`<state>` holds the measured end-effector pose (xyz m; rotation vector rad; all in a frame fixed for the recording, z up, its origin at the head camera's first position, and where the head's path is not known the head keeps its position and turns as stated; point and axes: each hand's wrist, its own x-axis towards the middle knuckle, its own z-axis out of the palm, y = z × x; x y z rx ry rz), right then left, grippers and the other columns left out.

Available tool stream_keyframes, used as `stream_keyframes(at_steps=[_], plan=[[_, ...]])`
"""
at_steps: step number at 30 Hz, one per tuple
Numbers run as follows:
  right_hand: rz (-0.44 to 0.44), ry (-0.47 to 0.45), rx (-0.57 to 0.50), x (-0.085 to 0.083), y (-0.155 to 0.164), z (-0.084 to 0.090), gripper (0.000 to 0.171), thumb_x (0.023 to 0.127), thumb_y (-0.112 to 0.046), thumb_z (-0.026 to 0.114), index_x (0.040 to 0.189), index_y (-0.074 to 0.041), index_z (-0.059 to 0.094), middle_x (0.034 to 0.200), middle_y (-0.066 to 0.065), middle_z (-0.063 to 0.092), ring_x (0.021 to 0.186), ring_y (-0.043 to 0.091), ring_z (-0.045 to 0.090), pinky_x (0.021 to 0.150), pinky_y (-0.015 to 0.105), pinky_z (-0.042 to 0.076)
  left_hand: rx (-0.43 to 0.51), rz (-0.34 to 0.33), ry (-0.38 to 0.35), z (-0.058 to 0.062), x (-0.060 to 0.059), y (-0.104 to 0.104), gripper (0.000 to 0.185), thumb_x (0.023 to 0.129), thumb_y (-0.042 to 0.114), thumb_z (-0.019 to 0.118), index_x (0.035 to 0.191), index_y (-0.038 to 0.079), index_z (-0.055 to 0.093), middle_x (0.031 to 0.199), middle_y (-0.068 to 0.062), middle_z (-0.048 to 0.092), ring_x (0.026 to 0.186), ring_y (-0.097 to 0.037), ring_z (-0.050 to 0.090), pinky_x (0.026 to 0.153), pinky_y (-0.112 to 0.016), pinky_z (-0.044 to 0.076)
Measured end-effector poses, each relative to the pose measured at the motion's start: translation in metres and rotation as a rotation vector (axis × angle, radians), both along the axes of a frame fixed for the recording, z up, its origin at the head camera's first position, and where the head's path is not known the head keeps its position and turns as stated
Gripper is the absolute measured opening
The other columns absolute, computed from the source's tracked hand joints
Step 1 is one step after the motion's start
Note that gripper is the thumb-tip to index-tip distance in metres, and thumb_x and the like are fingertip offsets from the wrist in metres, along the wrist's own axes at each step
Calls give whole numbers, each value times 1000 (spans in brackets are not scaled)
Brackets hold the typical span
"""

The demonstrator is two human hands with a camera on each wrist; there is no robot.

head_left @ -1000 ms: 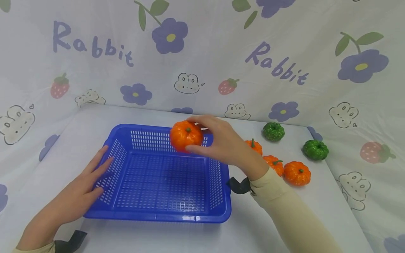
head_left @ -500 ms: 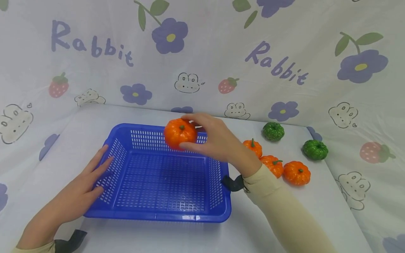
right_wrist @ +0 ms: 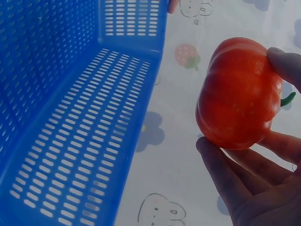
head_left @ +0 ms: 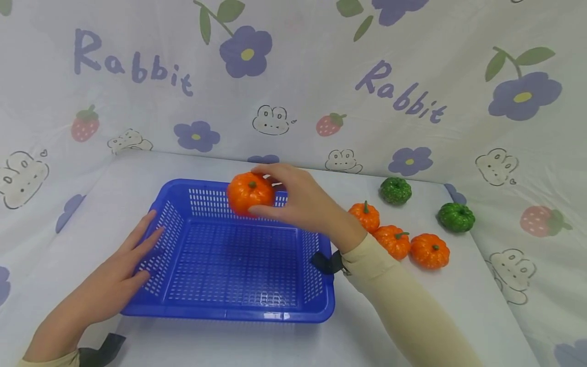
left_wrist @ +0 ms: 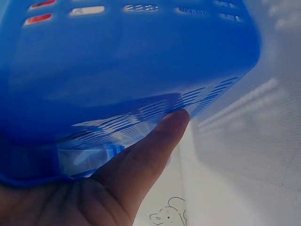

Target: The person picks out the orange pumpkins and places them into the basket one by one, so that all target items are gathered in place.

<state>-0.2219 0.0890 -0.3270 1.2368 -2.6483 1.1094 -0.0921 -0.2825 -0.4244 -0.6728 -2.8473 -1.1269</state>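
1. Nearest, the left hand [head_left: 114,278] lies flat with straight fingers against the outer left wall of the blue plastic basket [head_left: 229,313]; the left wrist view shows the thumb [left_wrist: 164,129] touching the slotted wall, nothing gripped.
2. The basket sits on the desk [head_left: 367,326], which is covered with a pale printed cloth; its perforated floor holds nothing.
3. Above the basket's far rim, the right hand [head_left: 302,201] holds an orange toy pumpkin [head_left: 249,192] with fingers curled round it, thumb below and fingertips on top; its green stem shows.
4. In the right wrist view the same pumpkin [right_wrist: 237,94] is clear of the basket wall [right_wrist: 131,28], pinched between the fingers [right_wrist: 284,63].
5. To the right, three more orange pumpkins [head_left: 396,240] lie in a row on the desk, just beside one another.
6. Farther back stand two green pumpkins [head_left: 395,190], apart from each other.
7. Behind everything, the backdrop cloth [head_left: 293,92] reads "Rabbit" twice in purple letters, among printed flowers, strawberries and rabbit faces.
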Motion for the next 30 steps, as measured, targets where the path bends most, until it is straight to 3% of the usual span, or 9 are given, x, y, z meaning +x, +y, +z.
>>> stream_keyframes(at_steps=[7,20,22,27,29,30], plan=[[7,2,5,-2,-7,0,70,93,-36,87,152,-10,60,140,2,66,122,14,63,102,28,57,-16,1,-1,0,0,-1,75,98,-9,56,168,-5,29,183,-6,-6,164,-44,8,112,-3,5],[13,-16,19,-2,-26,0,68,94,-38,87,151,-11,60,138,1,67,122,14,62,102,27,57,-22,20,-51,0,0,1,75,100,-8,55,169,-4,26,182,-3,-9,164,-46,7,117,-11,4],[15,-18,21,-2,-29,0,68,94,-37,87,150,-10,61,138,1,67,122,13,62,102,24,56,-15,17,-56,1,0,1,75,100,-8,54,169,-4,25,182,-3,-10,164,-46,6,126,-24,8],[31,-22,24,-3,-35,-1,66,94,-36,87,149,-10,61,136,1,67,120,12,61,102,21,54,-14,10,-41,0,0,0,76,100,-7,55,169,-4,26,182,-4,-9,164,-46,6,128,-28,8],[36,-29,31,-4,-38,-2,66,94,-36,87,149,-10,61,136,0,67,120,12,61,103,21,54,-19,9,-34,-1,0,0,76,99,-8,55,169,-4,26,182,-5,-8,164,-46,7,121,-15,5],[37,-32,35,-4,-39,-2,66,94,-37,87,149,-10,61,136,0,66,120,12,61,103,21,53,-14,7,-37,-1,0,-1,76,99,-8,55,169,-4,26,182,-5,-8,164,-46,6,125,-22,6]])
